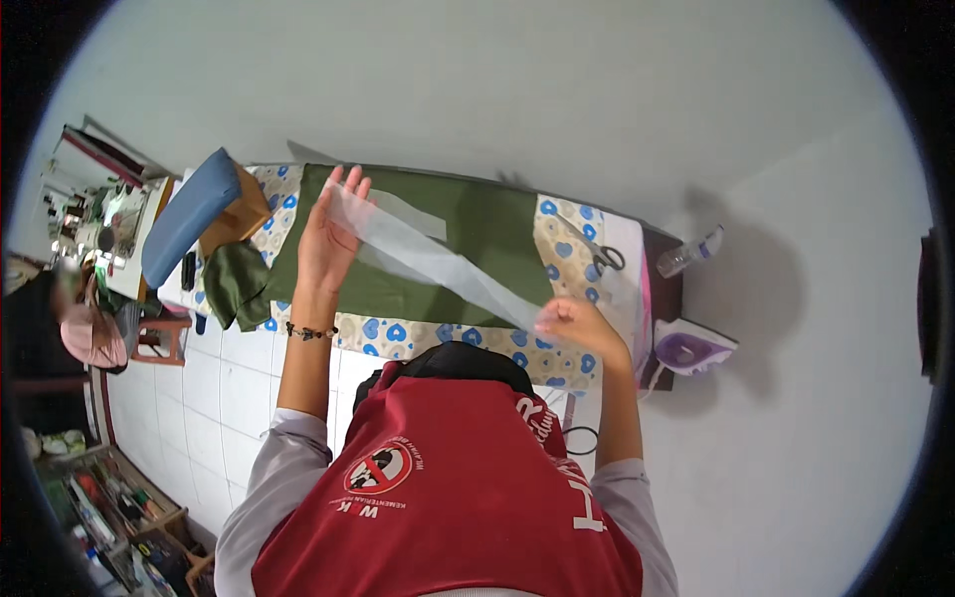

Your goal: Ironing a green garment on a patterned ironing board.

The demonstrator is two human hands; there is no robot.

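Note:
A sheer white strip of interfacing-like material stretches slantwise between my two hands, above a dark green cloth. Its far left end lies across the fingers of my left hand, which is turned palm up with the fingers extended and the thumb at the strip's edge. My right hand pinches the lower right end between thumb and curled fingers. Beneath the strip, another pale piece rests on the green cloth. The cloth is spread flat over a table cover printed with blue hearts.
Scissors lie right of the green cloth. A clothes iron and a clear spray bottle are at the table's right end. Leftward are a blue padded pressing block, a crumpled green cloth and a seated person.

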